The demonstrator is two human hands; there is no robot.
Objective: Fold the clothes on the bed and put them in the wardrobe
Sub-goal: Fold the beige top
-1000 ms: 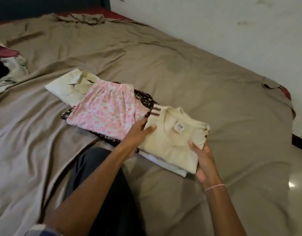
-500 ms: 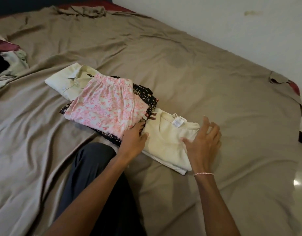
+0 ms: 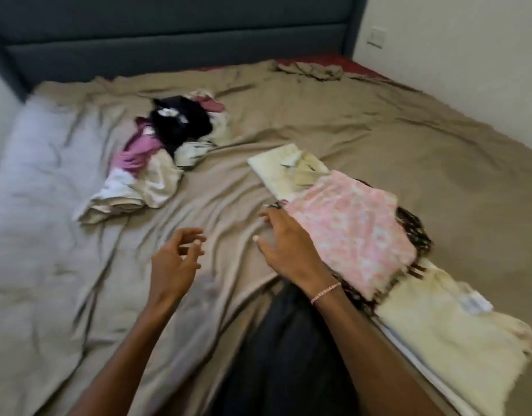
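Observation:
Folded clothes lie in a row on the right of the bed: a pale green shirt (image 3: 291, 169), a pink floral garment (image 3: 348, 226) over a dark patterned one (image 3: 414, 232), and a cream top (image 3: 450, 331) nearest me. A loose heap of unfolded clothes (image 3: 165, 148), black, purple and white, sits further back on the left. My left hand (image 3: 174, 259) hovers above the sheet with loosely curled fingers, holding nothing. My right hand (image 3: 285, 244), with a pink bracelet at the wrist, reaches forward beside the pink garment's left edge, fingers spread and empty.
A tan sheet (image 3: 378, 136) covers the bed, wrinkled in the middle. A dark grey headboard (image 3: 174, 34) stands at the back and a white wall (image 3: 456, 64) runs along the right. My dark-trousered knee (image 3: 288, 355) rests on the bed in front.
Both hands have let go of the cream top and moved left, away from the folded row. The view has swung left and up, bringing the unfolded heap and headboard into sight.

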